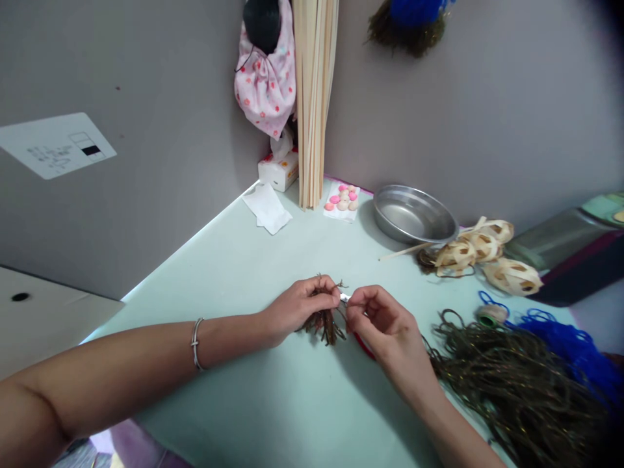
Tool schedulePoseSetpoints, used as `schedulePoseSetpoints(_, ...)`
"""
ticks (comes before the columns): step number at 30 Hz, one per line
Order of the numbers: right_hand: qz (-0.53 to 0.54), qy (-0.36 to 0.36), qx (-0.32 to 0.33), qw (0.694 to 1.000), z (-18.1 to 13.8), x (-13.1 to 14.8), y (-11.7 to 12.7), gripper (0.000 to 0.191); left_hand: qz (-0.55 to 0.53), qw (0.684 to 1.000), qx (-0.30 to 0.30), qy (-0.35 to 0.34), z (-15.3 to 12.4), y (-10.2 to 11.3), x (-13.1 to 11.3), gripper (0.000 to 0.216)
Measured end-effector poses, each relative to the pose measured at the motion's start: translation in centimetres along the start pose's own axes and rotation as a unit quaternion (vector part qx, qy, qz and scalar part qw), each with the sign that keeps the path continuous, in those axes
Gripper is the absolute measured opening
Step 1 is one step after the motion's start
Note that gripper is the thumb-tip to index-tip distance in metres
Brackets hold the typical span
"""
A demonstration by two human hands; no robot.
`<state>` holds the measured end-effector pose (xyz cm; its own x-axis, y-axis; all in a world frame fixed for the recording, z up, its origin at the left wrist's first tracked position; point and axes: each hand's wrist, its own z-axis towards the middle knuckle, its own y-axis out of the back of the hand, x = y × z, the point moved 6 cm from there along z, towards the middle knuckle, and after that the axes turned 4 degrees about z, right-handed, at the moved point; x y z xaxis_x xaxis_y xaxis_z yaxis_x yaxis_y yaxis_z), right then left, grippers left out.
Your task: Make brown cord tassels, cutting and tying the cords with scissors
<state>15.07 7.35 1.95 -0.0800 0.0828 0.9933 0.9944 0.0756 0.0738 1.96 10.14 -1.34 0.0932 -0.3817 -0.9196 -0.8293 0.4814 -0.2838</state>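
A small bundle of brown cords (325, 325) is pinched in my left hand (301, 305), its loose ends fanning out below the fingers and a few frayed tips poking up above. Close on its right, my right hand (383, 328) is closed, thumb against the bent fingers. Between them show a short silvery tip (344, 298) and, lower down, a red curved handle (363, 347); these look like parts of scissors, mostly hidden by my right hand. A thin strand runs from the bundle toward my right fingertips.
Heaped brown cords (521, 377) and blue cords (570, 344) lie on the right. Behind them are woven pale strip balls (511, 277), a metal bowl (414, 214) and a dark container (560, 253). Pink and cream pieces (342, 197), tissues (268, 208) and upright wooden strips (312, 104) are at the back.
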Motion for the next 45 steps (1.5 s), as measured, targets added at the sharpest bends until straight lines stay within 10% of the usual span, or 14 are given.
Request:
schedulePoseSetpoints(9,-0.051,-0.043,0.077,0.995,0.1,-0.8,-0.6,0.033,0.0,1.0,-0.009,-0.005,0.1,0.3,0.2,0.025)
schedulePoseSetpoints(20,-0.058,0.023,-0.043,0.997,0.4,-0.2,1.1,0.022,-0.006,1.0,0.012,-0.018,0.0,-0.1,0.2,0.032)
schedulePoseSetpoints(45,0.004,-0.024,0.032,0.999,0.2,-0.3,-0.3,0.023,-0.014,1.0,0.011,-0.012,0.0,-0.1,0.3,0.027)
